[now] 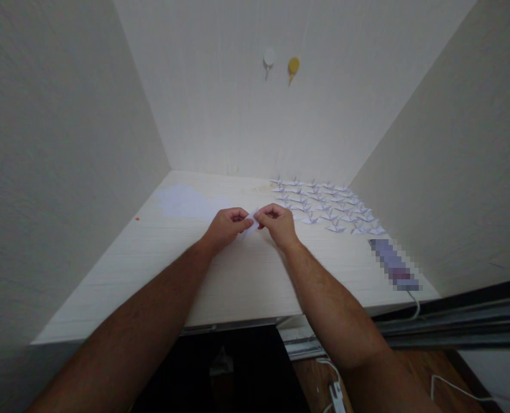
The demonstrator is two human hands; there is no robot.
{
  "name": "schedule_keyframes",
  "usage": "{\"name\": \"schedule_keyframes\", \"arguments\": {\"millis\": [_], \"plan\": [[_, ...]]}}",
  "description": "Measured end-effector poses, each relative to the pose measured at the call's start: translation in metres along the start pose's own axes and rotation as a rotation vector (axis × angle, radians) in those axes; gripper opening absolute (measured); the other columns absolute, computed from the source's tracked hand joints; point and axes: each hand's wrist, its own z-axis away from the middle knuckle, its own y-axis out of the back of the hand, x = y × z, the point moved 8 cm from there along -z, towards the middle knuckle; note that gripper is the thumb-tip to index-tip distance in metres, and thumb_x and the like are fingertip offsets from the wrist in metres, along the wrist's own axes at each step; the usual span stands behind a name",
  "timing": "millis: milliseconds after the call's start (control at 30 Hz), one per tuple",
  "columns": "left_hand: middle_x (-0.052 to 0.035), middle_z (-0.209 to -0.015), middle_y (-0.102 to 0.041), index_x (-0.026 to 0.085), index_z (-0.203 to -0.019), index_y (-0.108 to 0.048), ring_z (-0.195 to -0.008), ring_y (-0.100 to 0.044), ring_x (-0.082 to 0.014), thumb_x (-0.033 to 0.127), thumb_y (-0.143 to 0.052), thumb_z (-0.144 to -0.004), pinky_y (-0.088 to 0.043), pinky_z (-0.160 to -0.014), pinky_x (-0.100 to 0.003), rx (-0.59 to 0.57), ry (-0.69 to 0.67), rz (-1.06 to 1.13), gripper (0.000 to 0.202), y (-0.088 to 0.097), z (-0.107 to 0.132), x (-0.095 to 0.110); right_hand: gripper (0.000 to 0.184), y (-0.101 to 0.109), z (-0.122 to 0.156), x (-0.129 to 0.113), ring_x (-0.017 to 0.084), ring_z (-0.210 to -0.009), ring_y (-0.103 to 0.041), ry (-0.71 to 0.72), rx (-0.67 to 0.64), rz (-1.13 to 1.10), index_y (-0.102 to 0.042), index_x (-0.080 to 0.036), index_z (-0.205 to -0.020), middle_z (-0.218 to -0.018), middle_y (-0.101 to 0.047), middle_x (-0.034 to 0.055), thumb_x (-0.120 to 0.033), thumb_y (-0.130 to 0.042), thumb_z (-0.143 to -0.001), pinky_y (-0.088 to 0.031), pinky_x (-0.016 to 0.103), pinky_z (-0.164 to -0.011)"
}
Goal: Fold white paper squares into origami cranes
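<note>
Both my hands meet over the middle of a pale wooden desk (160, 258). My left hand (226, 226) and my right hand (278, 223) are closed in pinches on one small folded piece of white paper (253, 222) held between them, just above the desk top. Right of my right hand, several small white folded paper cranes (326, 205) stand in rows on the desk. A pale sheet of paper (183, 202) lies flat to the left of my left hand.
Cream walls close in the desk at the back and both sides. Two hooks, white (269, 59) and yellow (294, 65), hang on the back wall. A blurred-out flat object (394, 264) with a white cable lies at the desk's right front corner. A tiny red speck (137, 218) marks the left.
</note>
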Motion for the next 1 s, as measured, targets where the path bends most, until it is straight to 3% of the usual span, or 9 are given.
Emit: {"name": "schedule_keyframes", "arguments": {"millis": [367, 667, 1000], "plan": [[0.0010, -0.063, -0.062, 0.015, -0.070, -0.064, -0.058, -0.052, -0.0109, 0.043, -0.072, -0.071, -0.040, -0.059, -0.024, 0.036, -0.056, 0.010, 0.029, 0.0011, 0.0005, 0.0072, 0.028, -0.0016, -0.0015, 0.0091, 0.012, -0.048, -0.056, -0.024, -0.023, 0.003, -0.066, -0.018, -0.071, -0.054, -0.061, -0.0018, -0.043, -0.077, -0.064, -0.046, 0.025, -0.050], [-0.0031, -0.071, -0.070, 0.014, -0.084, -0.067, -0.062, -0.061, -0.0135, 0.042, -0.081, -0.062, -0.047, -0.062, -0.027, 0.018, 0.040, 0.132, 0.037, -0.0050, 0.0032, 0.0003, 0.023, 0.0018, -0.0023, 0.0066, 0.011, -0.047, -0.056, -0.014, 0.024, -0.043, -0.064, -0.018, -0.069, -0.052, -0.060, -0.0028, -0.037, -0.076, -0.065, -0.045, 0.025, -0.050], [-0.0022, -0.064, -0.068, 0.015, -0.077, -0.066, -0.058, -0.062, -0.0139, 0.031, -0.080, -0.058, -0.049, -0.061, -0.028, 0.034, 0.071, 0.096, 0.029, -0.0041, 0.0010, -0.0012, 0.017, 0.0069, -0.0002, 0.0017, 0.011, -0.046, -0.053, 0.015, 0.112, 0.041, -0.066, -0.018, -0.066, -0.050, -0.059, -0.0024, -0.034, -0.071, -0.068, -0.043, 0.024, -0.049]]}}
